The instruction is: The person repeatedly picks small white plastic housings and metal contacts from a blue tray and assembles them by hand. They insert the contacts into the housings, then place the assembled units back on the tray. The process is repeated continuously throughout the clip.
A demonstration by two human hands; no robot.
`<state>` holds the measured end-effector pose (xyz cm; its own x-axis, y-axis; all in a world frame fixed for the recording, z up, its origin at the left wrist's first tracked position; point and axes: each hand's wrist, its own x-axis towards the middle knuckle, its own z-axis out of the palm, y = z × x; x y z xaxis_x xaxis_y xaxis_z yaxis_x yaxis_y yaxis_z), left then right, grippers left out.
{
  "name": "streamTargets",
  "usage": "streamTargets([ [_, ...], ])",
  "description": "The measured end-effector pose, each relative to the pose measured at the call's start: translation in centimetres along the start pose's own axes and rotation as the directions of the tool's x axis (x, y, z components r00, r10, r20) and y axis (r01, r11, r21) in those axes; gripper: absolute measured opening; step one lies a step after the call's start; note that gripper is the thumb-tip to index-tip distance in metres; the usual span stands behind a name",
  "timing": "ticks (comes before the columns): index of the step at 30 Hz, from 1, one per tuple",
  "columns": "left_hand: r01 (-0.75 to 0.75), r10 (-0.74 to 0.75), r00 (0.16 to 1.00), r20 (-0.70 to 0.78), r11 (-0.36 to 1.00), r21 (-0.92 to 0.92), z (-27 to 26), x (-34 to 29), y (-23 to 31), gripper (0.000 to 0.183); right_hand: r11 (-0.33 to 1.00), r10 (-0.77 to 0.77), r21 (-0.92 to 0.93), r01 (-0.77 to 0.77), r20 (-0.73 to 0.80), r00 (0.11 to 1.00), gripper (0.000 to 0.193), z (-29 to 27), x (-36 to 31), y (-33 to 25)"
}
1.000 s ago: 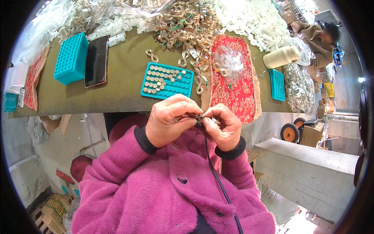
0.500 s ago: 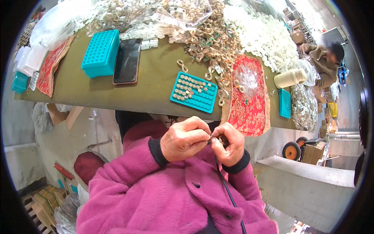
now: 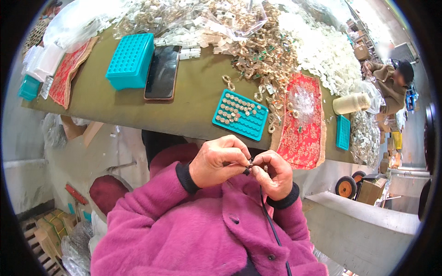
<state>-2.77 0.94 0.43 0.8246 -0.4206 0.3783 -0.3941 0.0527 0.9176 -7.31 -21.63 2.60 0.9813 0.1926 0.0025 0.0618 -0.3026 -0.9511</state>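
In front of my chest, below the table's near edge, my two hands meet fingertip to fingertip. My left hand (image 3: 221, 161) pinches at a small piece that is too tiny to name. Thumb and index finger of my right hand (image 3: 275, 174) close on the same spot from the other side. A black cord (image 3: 271, 221) runs from just below the fingertips down along my jacket. Just beyond the hands lies a teal tray (image 3: 251, 131) of small round wells, with several little round metallic pieces (image 3: 230, 108) set in its left and upper part.
A stacked teal block (image 3: 129, 62) and a dark phone (image 3: 162, 73) lie left on the table. Loose clear-gold pieces (image 3: 267, 50) and white pieces (image 3: 317, 50) heap at the back. Right are a red patterned cloth (image 3: 301, 142), a cream bottle (image 3: 351, 103) and another person (image 3: 391, 87).
The view has shifted, so the table's things sit farther right. My hands stay together, with the fingers slightly rearranged around the small piece; the right fingers are a little less curled.
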Motion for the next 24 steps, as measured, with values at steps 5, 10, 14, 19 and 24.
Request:
streamTargets([
  [5, 0.125, -0.123, 0.992, 0.029, 0.99, -0.07, -0.7, 0.2, -0.2, 0.02, 0.984, -0.103, 0.146, 0.099, 0.024, 0.994, 0.025, 0.5, 1.3, 0.6],
  [10, -0.072, 0.059, 0.994, 0.087, 0.984, 0.161, -1.8, 2.3, -0.4, 0.019, 0.964, -0.248, -0.115, 0.238, -0.073, 0.966, 0.023, 0.1, 1.6, 1.3],
  [14, -0.17, 0.214, 0.976, 0.046, 0.609, 0.775, -7.6, 8.2, -2.9, 0.021, 0.981, -0.066, 0.17, 0.096, -0.177, 0.982, 0.022, 0.0, 1.0, 2.1],
  [19, 0.14, -0.084, 0.986, -0.142, -0.026, 0.99, -14.8, 13.9, -7.3, 0.011, 0.977, -0.035, 0.203, 0.066, -0.151, 0.988, 0.018, -0.4, 0.7, 2.5],
  [24, 0.07, -0.003, 0.998, -0.07, 0.085, 0.994, -15.2, 13.9, -7.8, 0.009, 0.954, -0.061, 0.282, 0.105, -0.159, 0.985, 0.018, -0.5, 1.2, 2.7],
])
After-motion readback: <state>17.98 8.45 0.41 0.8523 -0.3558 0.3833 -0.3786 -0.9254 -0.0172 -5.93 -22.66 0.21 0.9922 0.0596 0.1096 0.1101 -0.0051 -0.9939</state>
